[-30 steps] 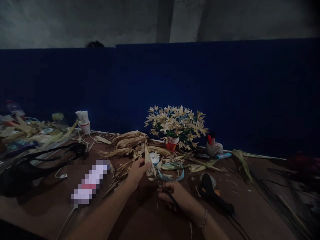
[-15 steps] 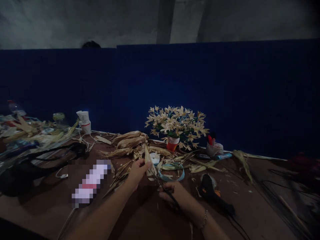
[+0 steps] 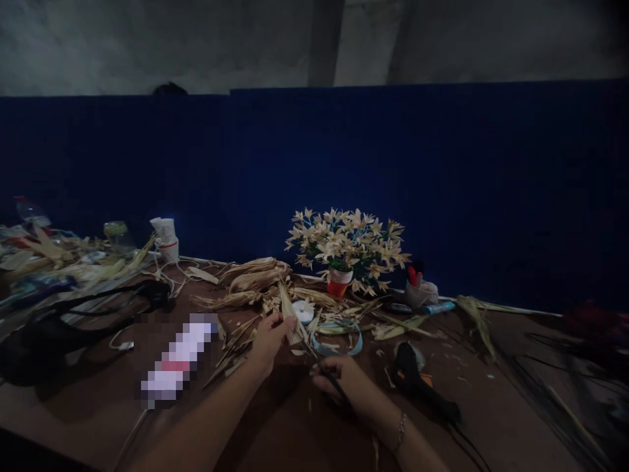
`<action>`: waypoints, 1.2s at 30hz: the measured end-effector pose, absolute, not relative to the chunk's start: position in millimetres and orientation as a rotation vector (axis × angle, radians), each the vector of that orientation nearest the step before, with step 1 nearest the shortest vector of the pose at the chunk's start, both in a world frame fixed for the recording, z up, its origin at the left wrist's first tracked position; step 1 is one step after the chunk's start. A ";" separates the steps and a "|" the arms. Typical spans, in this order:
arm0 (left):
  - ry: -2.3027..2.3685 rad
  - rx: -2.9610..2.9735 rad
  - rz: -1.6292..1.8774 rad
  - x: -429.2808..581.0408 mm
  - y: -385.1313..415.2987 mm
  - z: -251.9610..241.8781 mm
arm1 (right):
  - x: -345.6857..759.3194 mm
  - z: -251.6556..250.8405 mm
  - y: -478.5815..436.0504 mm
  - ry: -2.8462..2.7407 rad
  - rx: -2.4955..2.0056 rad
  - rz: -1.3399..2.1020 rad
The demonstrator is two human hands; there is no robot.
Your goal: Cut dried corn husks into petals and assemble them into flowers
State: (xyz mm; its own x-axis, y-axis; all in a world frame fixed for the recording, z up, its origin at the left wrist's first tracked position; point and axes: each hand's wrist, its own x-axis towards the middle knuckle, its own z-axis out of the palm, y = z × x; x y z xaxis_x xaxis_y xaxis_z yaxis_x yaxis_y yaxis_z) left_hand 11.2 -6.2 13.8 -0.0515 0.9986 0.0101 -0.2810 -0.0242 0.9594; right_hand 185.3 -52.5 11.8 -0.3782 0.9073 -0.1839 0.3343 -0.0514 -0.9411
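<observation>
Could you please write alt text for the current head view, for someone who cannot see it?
The left hand holds a dried corn husk over a brown table while the right hand points scissors at its lower end. Beyond, pale star-shaped flowers stand in a red cup; a glue gun lies at right.

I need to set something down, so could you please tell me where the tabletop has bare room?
Bare tabletop shows right of the black corded tool, short of the dark cables, and between the forearms, apart from a small scrap. It is crowded around the red flower pot and in the far-left husk heap.
</observation>
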 end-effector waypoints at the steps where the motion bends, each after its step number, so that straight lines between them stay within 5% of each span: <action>1: 1.016 0.969 1.385 11.8 -6.4 13.2 | 185.4 12.0 -52.1 -1.715 -1.323 1.444; 36: 0.941 0.431 1.447 31.9 -23.0 20.5 | 169.0 4.8 -52.0 -1.631 -1.440 1.424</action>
State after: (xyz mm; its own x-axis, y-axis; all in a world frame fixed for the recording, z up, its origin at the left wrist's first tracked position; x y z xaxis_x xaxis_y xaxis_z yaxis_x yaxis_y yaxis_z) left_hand 31.9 -23.0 20.5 -0.1362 0.9504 -0.2796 -0.6412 0.1305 0.7562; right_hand 169.0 -52.0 4.8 -0.2878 0.9272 -0.2399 0.3627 -0.1264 -0.9233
